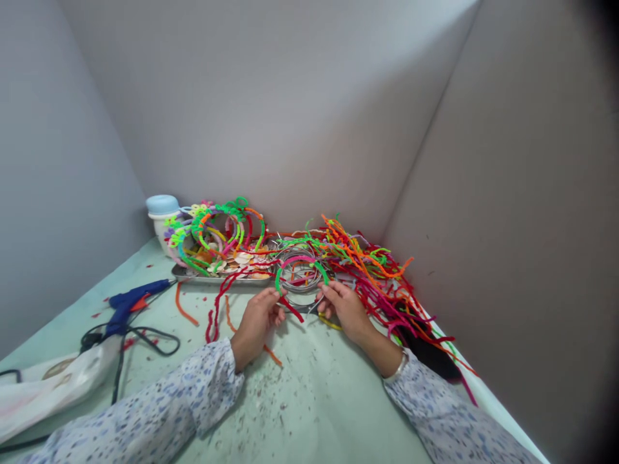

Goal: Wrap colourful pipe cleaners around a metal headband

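Observation:
My left hand (257, 320) and my right hand (344, 308) each pinch one end of a curved headband (300, 263) wrapped in green and pink pipe cleaner. The band arches up between them over the pale green table (309, 393). A red pipe cleaner (293, 309) trails from the left end of the band. Both hands are closed around the band's tips. Bare metal headbands (300, 280) lie just behind it.
A metal tray (217, 277) holds finished colourful headbands (217, 229) and small cut-outs beside a white jar with a blue lid (162, 212). A tangled heap of pipe cleaners (382, 270) fills the right corner. A blue glue gun (128, 303) with black cable lies left. Grey walls enclose the table.

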The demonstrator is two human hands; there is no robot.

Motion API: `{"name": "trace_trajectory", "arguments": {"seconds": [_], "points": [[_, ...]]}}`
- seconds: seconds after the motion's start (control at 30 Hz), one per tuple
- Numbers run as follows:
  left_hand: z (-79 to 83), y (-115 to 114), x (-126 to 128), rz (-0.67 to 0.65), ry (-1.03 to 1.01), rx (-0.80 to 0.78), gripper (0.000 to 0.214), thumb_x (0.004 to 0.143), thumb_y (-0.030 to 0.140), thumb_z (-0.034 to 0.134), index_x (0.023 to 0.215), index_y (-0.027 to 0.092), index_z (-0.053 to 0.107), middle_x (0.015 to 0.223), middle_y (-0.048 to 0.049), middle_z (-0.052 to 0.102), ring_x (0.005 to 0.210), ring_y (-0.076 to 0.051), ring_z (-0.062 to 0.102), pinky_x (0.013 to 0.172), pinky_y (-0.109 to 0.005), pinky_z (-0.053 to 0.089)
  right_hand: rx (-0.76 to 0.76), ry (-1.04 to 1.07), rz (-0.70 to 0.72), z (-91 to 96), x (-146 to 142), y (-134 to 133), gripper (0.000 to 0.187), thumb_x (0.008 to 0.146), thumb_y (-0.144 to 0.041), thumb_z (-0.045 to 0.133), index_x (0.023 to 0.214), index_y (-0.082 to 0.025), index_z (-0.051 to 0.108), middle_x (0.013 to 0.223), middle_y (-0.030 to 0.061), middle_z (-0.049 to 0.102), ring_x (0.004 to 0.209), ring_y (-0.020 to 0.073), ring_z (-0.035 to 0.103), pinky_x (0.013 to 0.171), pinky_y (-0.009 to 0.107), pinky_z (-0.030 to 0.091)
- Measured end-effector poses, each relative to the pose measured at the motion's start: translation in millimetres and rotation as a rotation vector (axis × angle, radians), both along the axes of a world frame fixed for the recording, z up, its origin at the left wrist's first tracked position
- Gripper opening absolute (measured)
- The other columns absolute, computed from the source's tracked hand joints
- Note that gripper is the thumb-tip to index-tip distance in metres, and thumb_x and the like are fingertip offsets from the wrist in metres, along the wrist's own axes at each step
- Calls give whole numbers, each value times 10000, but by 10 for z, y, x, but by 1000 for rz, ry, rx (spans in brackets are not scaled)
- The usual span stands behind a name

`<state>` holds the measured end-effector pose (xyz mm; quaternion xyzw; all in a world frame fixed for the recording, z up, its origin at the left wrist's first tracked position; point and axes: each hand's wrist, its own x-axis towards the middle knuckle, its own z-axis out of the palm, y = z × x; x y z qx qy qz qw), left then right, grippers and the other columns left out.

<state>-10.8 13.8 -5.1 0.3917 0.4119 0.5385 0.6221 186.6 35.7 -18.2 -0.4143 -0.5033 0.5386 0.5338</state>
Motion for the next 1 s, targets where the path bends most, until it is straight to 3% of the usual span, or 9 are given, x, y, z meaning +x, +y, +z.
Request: {"name": "trace_trajectory", "arguments": {"seconds": [0.2,0.37,0.8,1.0], "points": [[-11,0,10,-36,43,-8,239,760,347,645,882,153,576,472,29,554,416,-81,468,413,-150,338,-33,148,39,44,-24,-51,275,764,-318,668,1006,-191,633,897,29,677,626,90,631,561,195,520],[-2,-14,8,-43,66,3,261,751,373,657,874,156,580,483,34,557,430,-80,471,428,-150,343,-109,166,35,78,-97,-110,191,732,-313,711,841,-174,639,832,30,681,634,89,644,573,173,524],[-39,-21,-4,-28,156,50,314,775,425,639,929,154,604,491,43,540,432,-72,433,435,-149,318,-159,102,73,35,-104,-94,226,738,-362,721,747,-158,625,726,34,691,525,73,604,472,153,472],[7,-27,5,-19,100,8,363,774,447,619,962,137,629,488,28,549,434,-84,457,444,-164,341,-98,117,5,56,-118,-100,246,711,-386,714,776,-170,615,762,17,665,531,76,585,444,166,450]]}}
